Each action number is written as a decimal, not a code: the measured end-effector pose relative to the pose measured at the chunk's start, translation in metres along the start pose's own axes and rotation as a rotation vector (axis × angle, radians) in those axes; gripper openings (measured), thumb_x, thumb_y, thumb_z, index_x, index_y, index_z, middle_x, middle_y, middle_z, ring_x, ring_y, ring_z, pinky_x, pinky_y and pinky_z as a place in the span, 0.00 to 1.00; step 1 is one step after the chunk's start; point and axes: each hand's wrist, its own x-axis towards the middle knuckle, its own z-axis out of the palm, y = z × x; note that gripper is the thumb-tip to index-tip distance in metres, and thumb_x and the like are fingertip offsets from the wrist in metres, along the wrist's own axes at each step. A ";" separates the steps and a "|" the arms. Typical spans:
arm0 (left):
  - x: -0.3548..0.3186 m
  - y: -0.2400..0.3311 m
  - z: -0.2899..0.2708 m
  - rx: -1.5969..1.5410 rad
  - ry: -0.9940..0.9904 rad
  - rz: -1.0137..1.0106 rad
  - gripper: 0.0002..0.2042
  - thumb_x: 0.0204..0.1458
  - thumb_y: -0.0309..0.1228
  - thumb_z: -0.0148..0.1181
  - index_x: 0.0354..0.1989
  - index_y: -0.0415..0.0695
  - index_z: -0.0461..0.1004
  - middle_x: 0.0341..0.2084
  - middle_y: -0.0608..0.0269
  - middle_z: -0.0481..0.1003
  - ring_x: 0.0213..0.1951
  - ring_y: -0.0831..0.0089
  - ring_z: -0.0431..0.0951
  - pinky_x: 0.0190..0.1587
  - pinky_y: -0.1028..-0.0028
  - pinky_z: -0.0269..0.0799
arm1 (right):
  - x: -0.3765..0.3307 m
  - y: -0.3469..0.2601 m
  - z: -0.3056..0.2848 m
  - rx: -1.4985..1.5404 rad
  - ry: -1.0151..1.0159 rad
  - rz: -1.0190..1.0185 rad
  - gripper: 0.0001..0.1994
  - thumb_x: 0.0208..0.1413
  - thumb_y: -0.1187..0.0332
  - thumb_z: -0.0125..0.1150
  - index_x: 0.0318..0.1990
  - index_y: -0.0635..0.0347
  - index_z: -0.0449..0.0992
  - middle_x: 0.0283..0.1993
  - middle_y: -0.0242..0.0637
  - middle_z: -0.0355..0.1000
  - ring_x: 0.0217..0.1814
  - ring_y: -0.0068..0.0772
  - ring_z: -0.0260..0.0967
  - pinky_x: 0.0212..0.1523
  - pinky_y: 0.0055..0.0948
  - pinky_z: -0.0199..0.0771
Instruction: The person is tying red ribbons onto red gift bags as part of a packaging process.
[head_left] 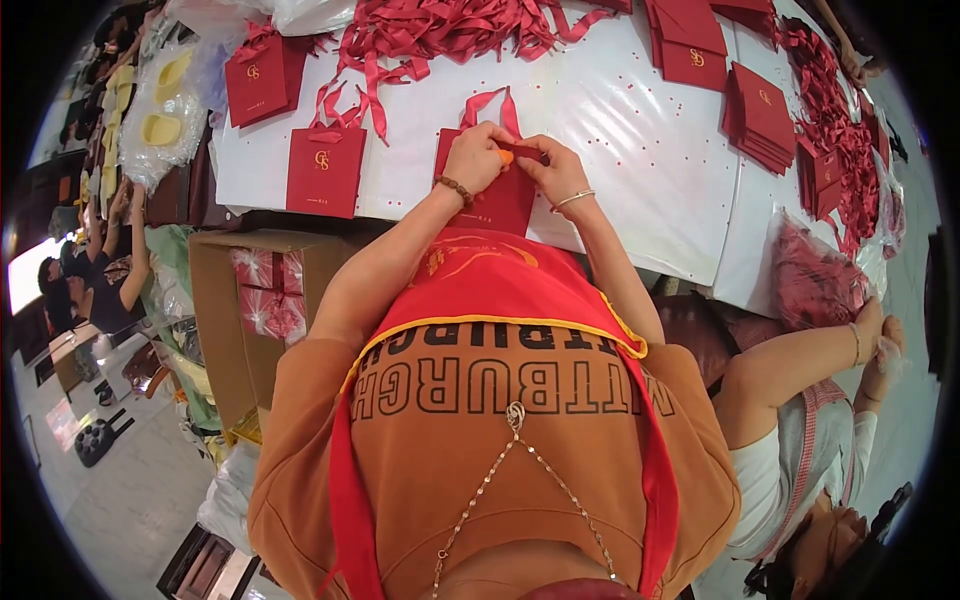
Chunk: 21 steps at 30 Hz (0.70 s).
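A red paper gift bag lies flat at the near edge of the white-covered table, a red ribbon looping from its top. My left hand, with a bead bracelet at the wrist, is closed at the bag's upper edge. A small orange piece shows at its fingertips; its kind is unclear. My right hand, with a thin bangle, pinches the bag's top right edge. To the left lies another red gift bag with a ribbon handle, apart from my hands.
Loose red ribbons are heaped at the far side. Bag stacks lie at far left and right. Small red dots are scattered across the white table cover. An open cardboard box stands left; a co-worker sits right.
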 end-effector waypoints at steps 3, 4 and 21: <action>0.004 -0.007 -0.006 -0.241 -0.089 -0.131 0.10 0.38 0.24 0.57 0.32 0.43 0.71 0.15 0.61 0.72 0.20 0.72 0.72 0.23 0.74 0.66 | -0.005 -0.007 0.001 -0.041 0.035 -0.060 0.10 0.44 0.73 0.57 0.37 0.59 0.72 0.25 0.36 0.71 0.24 0.24 0.66 0.27 0.23 0.67; 0.003 -0.005 -0.005 -0.243 -0.089 -0.132 0.10 0.38 0.24 0.57 0.32 0.43 0.71 0.15 0.61 0.72 0.20 0.72 0.72 0.23 0.74 0.66 | -0.005 -0.011 0.000 -0.026 0.028 0.007 0.10 0.44 0.73 0.57 0.37 0.60 0.72 0.26 0.37 0.71 0.26 0.25 0.67 0.30 0.24 0.68; -0.004 0.013 -0.013 0.523 -0.081 0.376 0.17 0.42 0.27 0.55 0.43 0.44 0.63 0.19 0.59 0.74 0.22 0.69 0.74 0.26 0.74 0.66 | -0.012 -0.015 0.000 -0.204 0.038 -0.168 0.12 0.43 0.74 0.58 0.38 0.61 0.71 0.35 0.42 0.71 0.34 0.38 0.70 0.35 0.28 0.69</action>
